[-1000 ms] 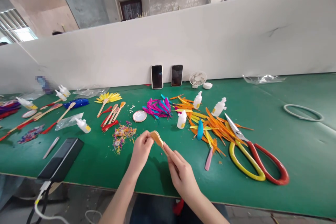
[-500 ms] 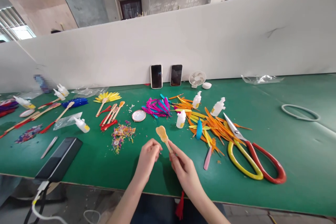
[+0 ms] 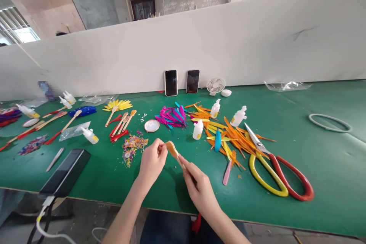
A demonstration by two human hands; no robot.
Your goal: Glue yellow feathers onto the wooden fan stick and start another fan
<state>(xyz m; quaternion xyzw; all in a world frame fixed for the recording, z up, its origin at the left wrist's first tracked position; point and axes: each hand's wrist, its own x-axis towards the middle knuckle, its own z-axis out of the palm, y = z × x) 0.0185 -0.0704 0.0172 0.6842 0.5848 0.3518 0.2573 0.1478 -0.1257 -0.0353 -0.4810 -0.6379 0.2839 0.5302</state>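
Observation:
My right hand pinches the thin stick of a small wooden paddle-shaped handle and holds it tilted up to the left over the green table. My left hand touches the paddle's rounded head with its fingertips. A pile of orange and yellow feathers lies to the right. Pink feathers lie beyond the hands. A white glue bottle stands just past the paddle.
Large scissors with yellow and red handles lie to the right. A heap of feather scraps, more wooden handles, a black power bank and other glue bottles are to the left. Two phones and a small fan lean at the white partition.
My left hand rose back to the paddle's head after dropping away from it half a second ago. The paddle tipped lower and to the left.

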